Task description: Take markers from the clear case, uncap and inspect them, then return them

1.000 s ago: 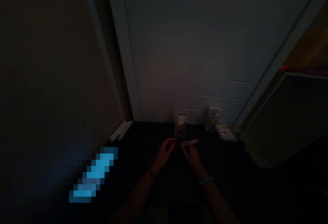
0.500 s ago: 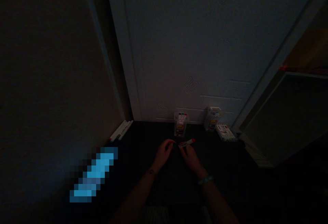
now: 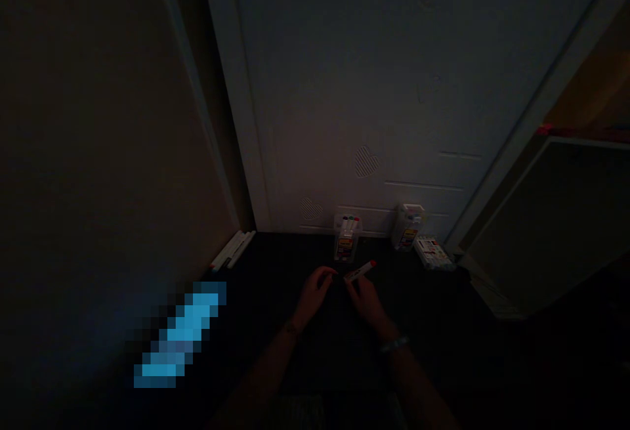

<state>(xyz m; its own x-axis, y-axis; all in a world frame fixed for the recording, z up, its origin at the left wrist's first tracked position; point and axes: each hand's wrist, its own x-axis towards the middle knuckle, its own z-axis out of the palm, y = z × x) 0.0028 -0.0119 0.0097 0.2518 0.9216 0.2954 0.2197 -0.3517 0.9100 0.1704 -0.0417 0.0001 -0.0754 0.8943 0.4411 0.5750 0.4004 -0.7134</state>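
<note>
A white marker (image 3: pixel 363 270) with a red end is gripped in my right hand (image 3: pixel 365 295), tilted up to the right. My left hand (image 3: pixel 315 291) hovers over the dark table just left of it, thumb and fingers curved with a gap between them; I see nothing held there. Behind both hands stands a clear plastic marker case (image 3: pixel 346 239) with an orange-and-dark label. Dark, green and red marker ends show at its top. The dim light hides the fingertips' detail.
At the back right stands another clear case (image 3: pixel 408 228), beside a white box with coloured marks (image 3: pixel 434 253). Several white markers (image 3: pixel 235 249) lie at the left by the wall. A bright blue pixelated patch (image 3: pixel 182 335) covers the lower left. A pale panel with hearts (image 3: pixel 315 121) rises behind the table.
The marker in my right hand has tipped slightly, its red end a little higher. My left hand has hardly moved. The picture is a little brighter.
</note>
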